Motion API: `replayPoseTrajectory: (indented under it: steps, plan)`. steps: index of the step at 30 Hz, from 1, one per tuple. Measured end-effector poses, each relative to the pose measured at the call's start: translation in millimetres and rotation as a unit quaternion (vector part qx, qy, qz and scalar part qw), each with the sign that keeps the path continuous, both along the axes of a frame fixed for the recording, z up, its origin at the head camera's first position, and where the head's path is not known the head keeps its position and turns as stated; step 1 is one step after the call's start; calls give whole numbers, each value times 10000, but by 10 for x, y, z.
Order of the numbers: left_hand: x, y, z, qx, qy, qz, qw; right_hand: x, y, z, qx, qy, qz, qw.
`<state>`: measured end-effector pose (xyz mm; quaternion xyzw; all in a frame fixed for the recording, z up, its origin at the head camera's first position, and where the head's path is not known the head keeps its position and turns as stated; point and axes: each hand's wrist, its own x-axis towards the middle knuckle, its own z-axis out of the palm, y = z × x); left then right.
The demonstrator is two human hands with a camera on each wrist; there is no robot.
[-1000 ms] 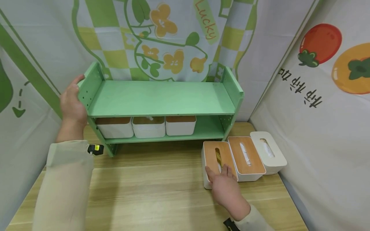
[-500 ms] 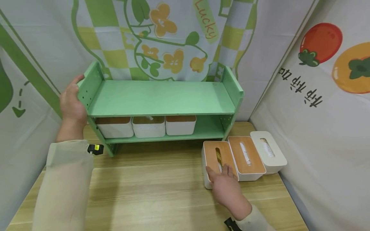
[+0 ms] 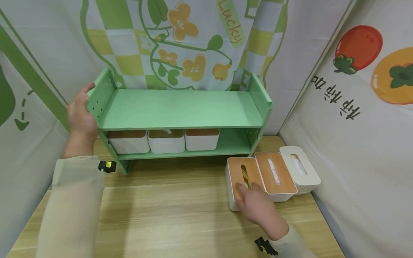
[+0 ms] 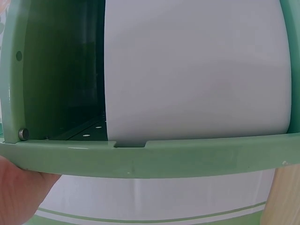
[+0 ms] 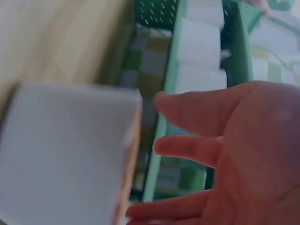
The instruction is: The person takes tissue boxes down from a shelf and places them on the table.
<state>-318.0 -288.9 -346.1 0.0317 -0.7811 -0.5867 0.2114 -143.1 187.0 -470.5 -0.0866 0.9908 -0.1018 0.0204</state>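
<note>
Fingers (image 5: pixel 190 149) of the right hand (image 3: pixel 258 208) spread loosely over the near wood-topped box (image 3: pixel 235 175), which stands on the table (image 3: pixel 167 215) beside two other boxes (image 3: pixel 282 181). The left hand (image 3: pixel 81 114) grips the left side of the green shelf (image 3: pixel 180 107), its lower level holding three boxes (image 3: pixel 166 145).

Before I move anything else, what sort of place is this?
Probably a small staged tabletop workspace, perhaps a demo booth, though I can't be certain: a wood-grain table, a green shelf standing on it, and printed, cloth-like hangings around it as walls.
</note>
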Motion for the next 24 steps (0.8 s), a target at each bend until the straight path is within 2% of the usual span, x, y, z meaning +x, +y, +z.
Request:
replayPoseTrajectory:
  steps: [3,5,7,9,11,15,19,22,24]
  plan:
    - [16,14,4,24,-24,-54,10000,-138,144,111,-421,421,-54,9982]
    - [16,16,1,-25,-9,-48,10000,-259,245,195,-814,852,-93,9930]
    - [12,14,-7,-35,48,-17,10000,-392,344,270,-1330,1262,-101,9830]
    - [0,3,-14,-22,100,18,9999,-525,434,354,-1915,1603,-63,9683]
    - [-7,-6,-19,-62,133,63,9999,-654,509,429,-2526,1818,24,9503]
    - [-10,-13,-24,-100,171,89,9998,-873,574,597,-3726,1794,318,9099]
    - [-7,-13,-25,-108,148,66,9998,-1075,549,784,-4852,1633,917,8541]
    - [-8,-11,-23,-83,139,53,9999,-1225,528,900,-5363,1702,1386,8150]
    - [-7,-6,-22,-111,173,66,9998,-1321,534,949,-5500,1801,1501,8016]
